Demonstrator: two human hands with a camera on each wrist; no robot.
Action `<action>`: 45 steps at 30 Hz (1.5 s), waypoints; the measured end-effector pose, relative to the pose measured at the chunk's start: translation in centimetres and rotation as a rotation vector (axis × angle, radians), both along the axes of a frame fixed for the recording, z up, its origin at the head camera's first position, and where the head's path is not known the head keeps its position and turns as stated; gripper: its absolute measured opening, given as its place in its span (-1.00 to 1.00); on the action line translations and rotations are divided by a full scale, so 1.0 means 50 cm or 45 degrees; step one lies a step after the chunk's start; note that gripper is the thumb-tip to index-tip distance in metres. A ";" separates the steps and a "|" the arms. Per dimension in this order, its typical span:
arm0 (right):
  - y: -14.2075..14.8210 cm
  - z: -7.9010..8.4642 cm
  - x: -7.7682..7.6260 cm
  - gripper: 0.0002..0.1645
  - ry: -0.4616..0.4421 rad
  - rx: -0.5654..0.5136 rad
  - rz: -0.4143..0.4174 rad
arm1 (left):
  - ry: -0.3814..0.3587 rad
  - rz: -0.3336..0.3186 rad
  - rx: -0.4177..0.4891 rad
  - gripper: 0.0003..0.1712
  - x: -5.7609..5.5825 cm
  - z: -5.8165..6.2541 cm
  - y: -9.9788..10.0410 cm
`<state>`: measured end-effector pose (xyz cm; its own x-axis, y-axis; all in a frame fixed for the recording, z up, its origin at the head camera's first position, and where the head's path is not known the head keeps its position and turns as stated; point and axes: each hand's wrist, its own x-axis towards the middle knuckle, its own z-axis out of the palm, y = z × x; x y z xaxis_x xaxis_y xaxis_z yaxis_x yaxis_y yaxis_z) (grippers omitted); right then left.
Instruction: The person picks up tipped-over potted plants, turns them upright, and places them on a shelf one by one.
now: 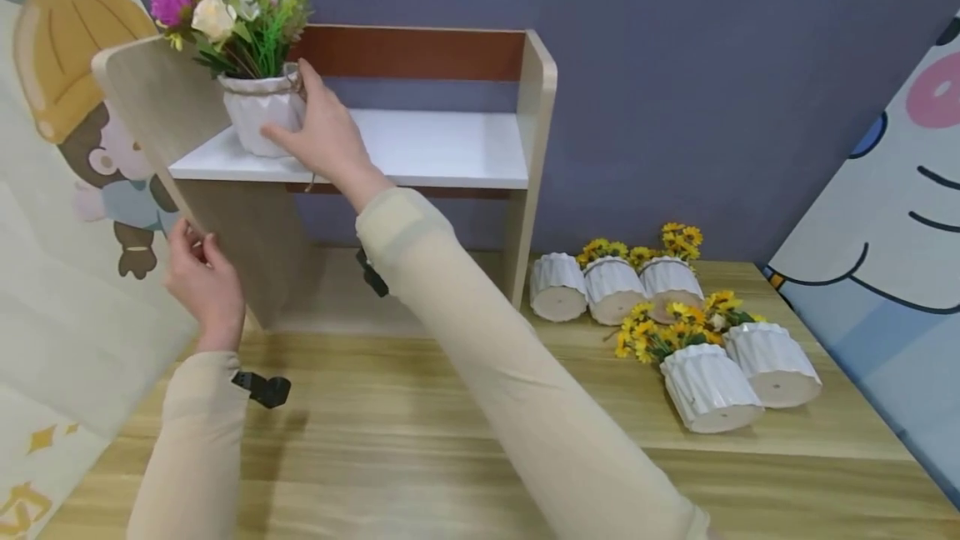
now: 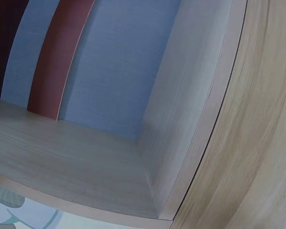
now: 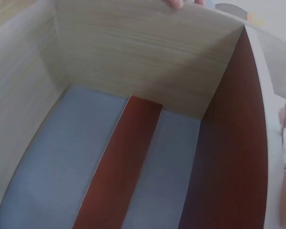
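A white ribbed flowerpot (image 1: 258, 117) with twine round its rim is at the left end of the white shelf board (image 1: 450, 144). Purple, cream, white and yellow artificial flowers (image 1: 236, 11) fill it. My right hand (image 1: 330, 136) grips the pot from the right, thumb across the front, fingers round the far side. Lower down, my left hand (image 1: 206, 282) holds the front edge of the small bookshelf's left side panel (image 1: 240, 248). Its fingertips (image 3: 175, 3) show over that edge in the right wrist view.
Several white pots (image 1: 712, 390) lie tipped over on the wooden table (image 1: 360, 440) at right, most with small yellow flowers (image 1: 645, 336). A grey-blue wall (image 1: 675, 65) stands behind the bookshelf. Cartoon panels (image 1: 82, 215) flank the table. The lower compartment (image 2: 71, 157) shows a red-brown back strip.
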<state>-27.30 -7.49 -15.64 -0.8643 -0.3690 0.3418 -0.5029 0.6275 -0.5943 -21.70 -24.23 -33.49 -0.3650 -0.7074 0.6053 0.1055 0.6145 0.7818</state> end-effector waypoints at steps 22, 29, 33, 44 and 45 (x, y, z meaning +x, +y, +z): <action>0.047 0.005 0.042 -0.24 0.151 0.108 -0.007 | -0.095 0.050 -0.027 -0.65 0.005 0.020 -0.002; 0.080 -0.006 0.057 -0.35 0.276 0.139 0.061 | -0.110 0.041 -0.014 -0.64 0.000 0.015 0.007; 0.094 -0.010 0.064 -0.37 0.286 0.145 0.087 | -0.078 0.043 -0.018 -0.66 -0.006 0.012 0.006; 0.130 -0.041 0.086 -0.42 0.383 0.049 0.180 | -0.103 0.044 -0.025 -0.65 0.005 0.007 0.006; 0.133 -0.045 0.087 -0.43 0.399 0.022 0.188 | -0.106 0.042 -0.027 -0.65 0.005 0.008 0.006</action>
